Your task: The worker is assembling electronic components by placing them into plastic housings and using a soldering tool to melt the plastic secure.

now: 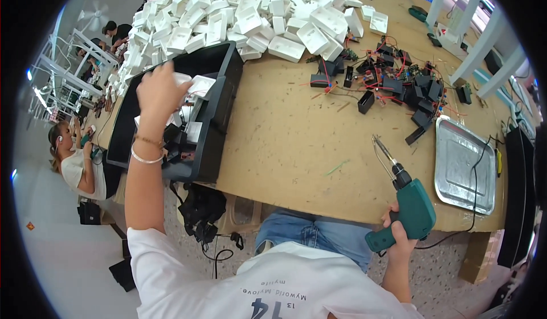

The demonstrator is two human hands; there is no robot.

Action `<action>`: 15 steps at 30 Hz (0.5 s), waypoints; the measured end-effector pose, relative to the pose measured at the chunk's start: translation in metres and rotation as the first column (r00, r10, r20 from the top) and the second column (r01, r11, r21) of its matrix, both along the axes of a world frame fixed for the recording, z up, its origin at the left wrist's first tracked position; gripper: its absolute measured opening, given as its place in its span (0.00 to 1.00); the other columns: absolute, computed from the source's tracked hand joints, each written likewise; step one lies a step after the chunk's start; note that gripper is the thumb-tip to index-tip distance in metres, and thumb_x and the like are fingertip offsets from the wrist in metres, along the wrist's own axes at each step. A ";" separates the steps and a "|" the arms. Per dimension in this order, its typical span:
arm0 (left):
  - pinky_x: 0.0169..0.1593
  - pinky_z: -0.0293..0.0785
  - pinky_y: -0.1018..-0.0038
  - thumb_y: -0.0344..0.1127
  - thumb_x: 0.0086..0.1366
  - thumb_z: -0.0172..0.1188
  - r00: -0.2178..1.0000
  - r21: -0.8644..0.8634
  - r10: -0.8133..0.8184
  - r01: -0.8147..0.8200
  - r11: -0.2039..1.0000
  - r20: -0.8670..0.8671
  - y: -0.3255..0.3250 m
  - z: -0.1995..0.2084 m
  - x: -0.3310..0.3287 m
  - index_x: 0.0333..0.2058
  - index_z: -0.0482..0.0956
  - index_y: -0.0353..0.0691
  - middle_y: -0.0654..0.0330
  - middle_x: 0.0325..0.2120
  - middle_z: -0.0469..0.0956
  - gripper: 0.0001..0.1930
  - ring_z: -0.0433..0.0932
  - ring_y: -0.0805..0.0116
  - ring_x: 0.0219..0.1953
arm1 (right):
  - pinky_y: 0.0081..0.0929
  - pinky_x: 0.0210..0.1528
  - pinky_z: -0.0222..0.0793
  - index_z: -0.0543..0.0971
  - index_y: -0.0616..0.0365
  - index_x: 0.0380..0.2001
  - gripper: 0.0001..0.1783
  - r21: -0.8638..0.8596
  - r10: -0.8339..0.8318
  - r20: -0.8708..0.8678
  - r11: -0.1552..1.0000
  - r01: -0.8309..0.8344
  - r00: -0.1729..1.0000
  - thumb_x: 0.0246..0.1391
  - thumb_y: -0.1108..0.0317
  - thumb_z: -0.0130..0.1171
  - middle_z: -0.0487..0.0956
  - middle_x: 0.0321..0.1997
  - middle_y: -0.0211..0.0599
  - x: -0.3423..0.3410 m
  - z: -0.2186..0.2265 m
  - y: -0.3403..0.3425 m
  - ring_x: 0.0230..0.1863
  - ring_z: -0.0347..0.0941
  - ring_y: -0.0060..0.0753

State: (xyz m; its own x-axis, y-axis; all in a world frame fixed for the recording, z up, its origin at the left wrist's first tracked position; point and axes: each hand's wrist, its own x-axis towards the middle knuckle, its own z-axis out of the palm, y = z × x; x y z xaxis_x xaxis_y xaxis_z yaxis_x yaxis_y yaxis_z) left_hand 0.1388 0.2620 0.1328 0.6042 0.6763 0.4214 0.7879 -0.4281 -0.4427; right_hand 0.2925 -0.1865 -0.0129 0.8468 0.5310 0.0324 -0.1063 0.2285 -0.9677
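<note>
My right hand [399, 236] is wrapped round the handle of a green soldering gun [417, 208], whose metal tip points up and away over the table's front edge. My left hand [159, 94] reaches over a black plastic bin [229, 99] on the left, its fingers closed on a small white plastic case [181, 80], partly hidden by the hand. Beside those fingers, another white case [202, 86] lies in the bin. Lower in the bin are more white cases [194, 131], black parts and some wires, partly covered by my wrist.
White plastic cases [245, 20] are heaped at the back. Black box-shaped parts with red wires [393, 82] lie at the right, near a shallow metal tray [466, 165]. A cable runs across that tray. Another person [80, 159] sits at the far left. A black bag [202, 208] hangs below the table edge.
</note>
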 end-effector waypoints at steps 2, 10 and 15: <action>0.37 0.73 0.61 0.51 0.53 0.61 0.943 -0.106 -0.293 0.312 0.944 0.158 -0.011 0.002 0.053 0.29 0.76 0.37 0.54 0.29 0.78 0.20 0.77 0.53 0.35 | 0.27 0.35 0.66 0.68 0.67 0.46 0.27 -0.012 -0.008 0.024 1.000 0.008 1.000 0.45 0.62 0.59 0.71 0.39 0.41 0.002 -0.001 0.001 0.29 0.68 0.26; 0.47 0.72 0.63 0.62 0.52 0.57 0.822 -0.654 -0.051 0.487 0.578 0.567 -0.011 -0.091 0.237 0.39 0.73 0.25 0.41 0.39 0.76 0.37 0.76 0.50 0.44 | 0.28 0.36 0.66 0.68 0.67 0.47 0.29 0.008 -0.033 0.041 0.999 0.032 0.999 0.44 0.61 0.60 0.71 0.39 0.40 -0.004 -0.003 0.007 0.29 0.69 0.26; 0.42 0.73 0.66 0.56 0.48 0.66 0.643 -0.536 0.108 0.520 0.666 0.758 -0.011 -0.122 0.270 0.39 0.72 0.19 0.42 0.34 0.78 0.37 0.78 0.54 0.39 | 0.27 0.37 0.67 0.68 0.67 0.48 0.29 -0.040 -0.012 0.025 0.999 0.013 1.000 0.45 0.61 0.60 0.72 0.40 0.40 -0.003 -0.006 -0.001 0.30 0.69 0.26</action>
